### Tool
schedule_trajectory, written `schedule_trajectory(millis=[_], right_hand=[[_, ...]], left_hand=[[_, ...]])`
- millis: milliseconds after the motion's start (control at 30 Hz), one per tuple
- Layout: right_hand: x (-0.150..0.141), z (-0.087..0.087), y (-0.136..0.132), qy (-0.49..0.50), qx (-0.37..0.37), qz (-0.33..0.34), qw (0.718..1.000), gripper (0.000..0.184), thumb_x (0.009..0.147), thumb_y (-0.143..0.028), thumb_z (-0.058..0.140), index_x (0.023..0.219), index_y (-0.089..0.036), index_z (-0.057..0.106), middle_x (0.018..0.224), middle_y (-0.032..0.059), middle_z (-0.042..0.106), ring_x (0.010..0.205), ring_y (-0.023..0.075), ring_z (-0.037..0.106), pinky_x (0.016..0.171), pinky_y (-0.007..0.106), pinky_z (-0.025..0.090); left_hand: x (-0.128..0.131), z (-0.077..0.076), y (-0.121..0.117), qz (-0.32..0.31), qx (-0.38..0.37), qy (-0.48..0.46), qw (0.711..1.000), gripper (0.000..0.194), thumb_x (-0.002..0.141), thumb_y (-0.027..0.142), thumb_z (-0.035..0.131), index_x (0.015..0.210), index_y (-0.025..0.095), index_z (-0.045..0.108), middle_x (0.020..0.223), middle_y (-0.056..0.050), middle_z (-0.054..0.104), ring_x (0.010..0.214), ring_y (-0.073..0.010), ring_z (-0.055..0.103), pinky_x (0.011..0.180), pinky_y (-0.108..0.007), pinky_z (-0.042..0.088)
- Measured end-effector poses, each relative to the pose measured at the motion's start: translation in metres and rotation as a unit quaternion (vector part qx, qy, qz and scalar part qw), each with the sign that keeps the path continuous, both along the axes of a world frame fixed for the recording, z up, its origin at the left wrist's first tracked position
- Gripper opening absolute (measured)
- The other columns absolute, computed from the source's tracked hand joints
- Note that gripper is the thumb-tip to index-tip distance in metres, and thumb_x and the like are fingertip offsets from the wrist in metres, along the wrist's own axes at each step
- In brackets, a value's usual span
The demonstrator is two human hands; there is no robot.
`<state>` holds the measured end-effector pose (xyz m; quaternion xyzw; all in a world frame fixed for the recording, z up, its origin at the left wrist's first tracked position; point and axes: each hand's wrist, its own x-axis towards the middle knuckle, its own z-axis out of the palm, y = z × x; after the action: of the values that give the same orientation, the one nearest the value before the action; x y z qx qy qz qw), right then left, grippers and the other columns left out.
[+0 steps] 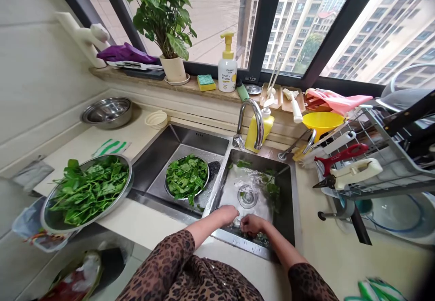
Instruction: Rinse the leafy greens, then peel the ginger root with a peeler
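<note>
On the left, a big metal bowl (123, 188) full of green leaves (89, 187) sits by the counter's edge. Next, a smaller bowl (207, 177) of greens (186, 174) is in the left sink (152, 169). In the right sink (288, 201), the left hand (229, 215) has curled fingers. Just beside it, the right hand (252, 225) has bent fingers. I can't tell if either one holds something. Loose leaves (271, 188) lie in the water past them.

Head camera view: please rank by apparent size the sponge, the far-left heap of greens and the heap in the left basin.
1. Far-left heap of greens (looks nearer the camera)
2. Heap in the left basin
3. Sponge
</note>
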<state>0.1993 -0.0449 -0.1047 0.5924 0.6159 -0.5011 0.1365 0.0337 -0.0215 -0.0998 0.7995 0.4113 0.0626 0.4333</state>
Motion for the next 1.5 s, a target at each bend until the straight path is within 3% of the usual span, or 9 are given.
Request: schedule_trajectory(millis=[100, 233, 433, 600, 767, 1033, 1167, 1300, 1500], right_hand=[[0.023, 0.010, 0.027, -0.033, 0.082, -0.048, 0.995, 0.008, 0.073, -0.022, 0.058, 0.076, -0.017, 0.065, 0.062, -0.0012, 0.060, 0.057, 0.0099, 0.056, 0.054, 0.018, 0.042], [0.058, 0.023, 0.069, -0.138, 0.197, -0.119, 0.963, 0.021, 0.077, -0.030, 0.055, 0.091, -0.016, 0.061, 0.089, 0.0095, 0.062, 0.086, 0.0210, 0.058, 0.071, 0.028, 0.042], [0.081, 0.014, 0.113, -0.244, 0.242, -0.169, 0.924, 0.046, 0.084, -0.013, 0.031, 0.130, -0.015, 0.037, 0.117, 0.0231, 0.050, 0.093, 0.0280, 0.059, 0.074, 0.039, 0.041], [0.086, -0.009, 0.129, -0.214, 0.217, -0.164, 0.938, 0.041, 0.080, -0.023, 0.046, 0.119, -0.012, 0.051, 0.102, 0.0170, 0.061, 0.091, 0.0253, 0.060, 0.074, 0.032, 0.043], [0.064, -0.014, 0.122, -0.148, 0.243, -0.161, 0.945, 0.025, 0.076, -0.020, 0.047, 0.095, -0.015, 0.063, 0.090, 0.0100, 0.066, 0.091, 0.0242, 0.060, 0.076, 0.030, 0.042], [-0.012, -0.016, 0.172, -0.025, 0.277, -0.192, 0.941, 0.039, 0.082, -0.025, 0.045, 0.119, -0.016, 0.052, 0.113, 0.0108, 0.061, 0.106, 0.0219, 0.054, 0.087, 0.026, 0.037], [-0.033, -0.029, 0.196, -0.001, 0.236, -0.244, 0.940, 0.039, 0.075, -0.026, 0.057, 0.112, -0.011, 0.057, 0.103, 0.0145, 0.064, 0.102, 0.0248, 0.057, 0.085, 0.028, 0.039], [-0.039, -0.035, 0.194, 0.036, 0.213, -0.316, 0.924, 0.036, 0.078, -0.035, 0.052, 0.104, -0.012, 0.060, 0.099, 0.0135, 0.065, 0.100, 0.0248, 0.057, 0.079, 0.029, 0.043], [-0.068, -0.040, 0.196, 0.139, 0.119, -0.430, 0.884, 0.034, 0.077, -0.043, 0.053, 0.094, -0.015, 0.058, 0.059, 0.0021, 0.060, 0.054, 0.0154, 0.058, 0.047, 0.023, 0.042]], left_hand=[[-0.012, 0.027, 0.010, -0.054, 0.065, 0.060, 0.995, 0.013, 0.074, 0.016, 0.050, 0.079, 0.019, 0.062, 0.078, -0.005, 0.058, 0.077, -0.0204, 0.056, 0.071, -0.032, 0.042], [-0.026, 0.055, 0.031, -0.122, 0.240, 0.121, 0.955, 0.020, 0.084, 0.019, 0.039, 0.091, 0.019, 0.058, 0.092, -0.007, 0.057, 0.088, -0.0207, 0.051, 0.077, -0.032, 0.037], [-0.030, 0.053, 0.043, -0.143, 0.246, 0.141, 0.948, 0.015, 0.084, 0.028, 0.046, 0.088, 0.019, 0.058, 0.087, -0.007, 0.057, 0.086, -0.0197, 0.051, 0.074, -0.031, 0.035], [-0.031, 0.053, 0.042, -0.126, 0.230, 0.129, 0.956, 0.017, 0.083, 0.032, 0.047, 0.086, 0.019, 0.057, 0.087, -0.006, 0.057, 0.086, -0.0195, 0.051, 0.073, -0.031, 0.035], [-0.032, 0.052, 0.043, -0.120, 0.227, 0.122, 0.959, 0.019, 0.083, 0.033, 0.047, 0.081, 0.018, 0.058, 0.084, -0.006, 0.058, 0.083, -0.0189, 0.051, 0.071, -0.031, 0.035], [-0.031, 0.047, 0.042, -0.110, 0.245, 0.119, 0.956, 0.019, 0.082, 0.034, 0.046, 0.078, 0.019, 0.056, 0.079, -0.004, 0.057, 0.079, -0.0179, 0.051, 0.069, -0.031, 0.035], [-0.031, 0.044, 0.042, -0.102, 0.245, 0.123, 0.956, 0.017, 0.081, 0.034, 0.047, 0.077, 0.019, 0.055, 0.078, -0.004, 0.057, 0.078, -0.0174, 0.051, 0.069, -0.031, 0.035], [-0.032, 0.042, 0.042, -0.098, 0.247, 0.113, 0.958, 0.017, 0.081, 0.034, 0.048, 0.076, 0.019, 0.054, 0.077, -0.003, 0.056, 0.077, -0.0167, 0.051, 0.067, -0.031, 0.035], [-0.032, 0.041, 0.042, -0.089, 0.241, 0.113, 0.960, 0.016, 0.080, 0.034, 0.049, 0.076, 0.019, 0.054, 0.078, -0.003, 0.056, 0.078, -0.0169, 0.050, 0.069, -0.031, 0.034]])
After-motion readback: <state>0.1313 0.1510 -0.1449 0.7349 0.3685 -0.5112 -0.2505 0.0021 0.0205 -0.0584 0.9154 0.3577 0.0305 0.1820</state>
